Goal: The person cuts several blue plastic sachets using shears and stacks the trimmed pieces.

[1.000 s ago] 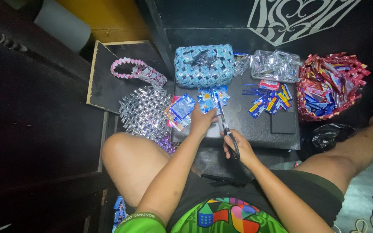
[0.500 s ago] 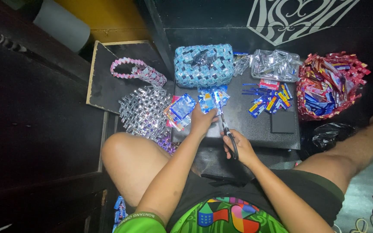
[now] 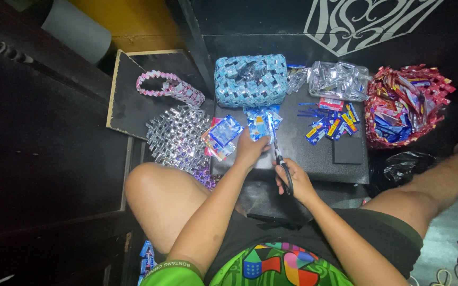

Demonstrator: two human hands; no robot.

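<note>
My left hand (image 3: 251, 150) pinched a blue wrapper (image 3: 261, 124); my right hand's (image 3: 295, 182) grip closed around scissors (image 3: 279, 154), seemingly cutting it.

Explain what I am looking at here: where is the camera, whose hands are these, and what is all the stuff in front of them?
The camera sits on the person's head and looks down, so you see their own arms and knees from above. No machine is involved. The left hand holds a blue wrapper flat; the right hand grips scissors whose blades point at that wrapper. On the black board lie more blue strips and another wrapper. Behind stand a woven blue bag, a clear bag of silver pieces and a red woven basket of wrappers. To the left lie a silver woven mat and a pink woven loop.
</note>
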